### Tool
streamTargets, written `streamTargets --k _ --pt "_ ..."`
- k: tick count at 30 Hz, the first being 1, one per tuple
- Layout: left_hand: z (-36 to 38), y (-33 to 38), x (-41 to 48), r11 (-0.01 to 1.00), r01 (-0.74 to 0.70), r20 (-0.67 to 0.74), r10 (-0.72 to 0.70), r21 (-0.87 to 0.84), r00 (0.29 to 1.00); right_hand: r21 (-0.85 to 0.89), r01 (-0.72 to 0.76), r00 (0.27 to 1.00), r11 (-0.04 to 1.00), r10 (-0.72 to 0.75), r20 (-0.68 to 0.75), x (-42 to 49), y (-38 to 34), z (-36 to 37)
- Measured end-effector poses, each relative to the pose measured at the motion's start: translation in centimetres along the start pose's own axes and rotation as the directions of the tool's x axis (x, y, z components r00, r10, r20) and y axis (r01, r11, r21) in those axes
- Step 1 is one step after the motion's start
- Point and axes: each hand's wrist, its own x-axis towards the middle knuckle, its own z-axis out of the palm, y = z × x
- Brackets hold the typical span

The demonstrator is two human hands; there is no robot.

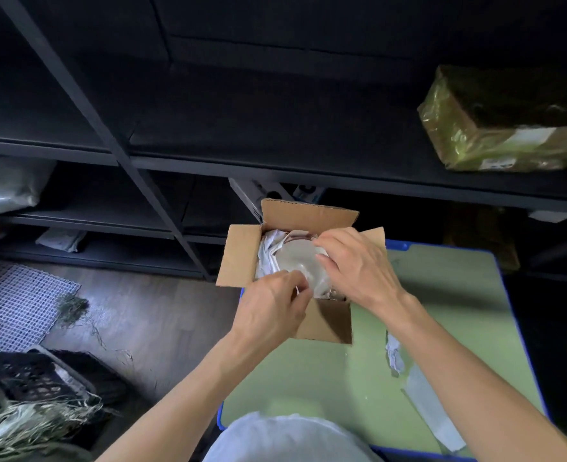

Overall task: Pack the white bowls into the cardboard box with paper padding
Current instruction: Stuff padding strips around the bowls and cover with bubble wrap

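The white bowl [297, 258] sits inside the open cardboard box [329, 323], which stands at the far left corner of the green table [442, 295]. Crumpled paper [268, 248] is bunched around the bowl's left and far sides. Your left hand [268, 311] pinches at the near rim with curled fingertips. Your right hand [355, 265] curls its fingers and thumb over the right rim. You cannot tell from here whether paper is caught under either grip.

Settle the bowl down level, pressing evenly from both sides so it beds into the padding rather than tipping onto one edge. Check that paper lies between the rim and every cardboard wall; the right and near sides look thinly padded. Paper scraps [395, 355] lie on the table beside your right forearm if you need filler. Let go one hand at a time.
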Motion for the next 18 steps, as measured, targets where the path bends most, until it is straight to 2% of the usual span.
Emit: streamTargets --k 3,6,11,14,18 --pt "1.1 2.7 0.2 0.996 -0.090 0.023 0.090 -0.003 0.996 0.031 -0.014 0.998 0.999 0.016 -0.063 -2.0 1.4 -1.5" --pt "2.7 5.5 -0.1 0.977 -0.196 0.079 0.203 -0.086 0.976 0.036 -0.050 0.986 0.998 0.055 -0.156 -4.3 3.1 -3.3" --pt "8.3 8.7 -1.5 0.943 -0.318 0.262 0.332 -0.095 0.906 0.024 -0.212 0.946 0.977 0.212 -0.245 -9.3 7.0 -5.2" --pt "12.5 9.2 -1.9 0.954 -0.300 0.340 0.286 -0.013 0.896 0.042 -0.312 0.935 0.949 0.315 -0.162 -12.7 9.8 -4.4" --pt "17.1 8.7 -1.0 0.967 -0.194 0.425 0.109 0.163 0.899 0.015 -0.397 0.917 0.918 0.396 0.044 -16.5 12.8 -1.4"
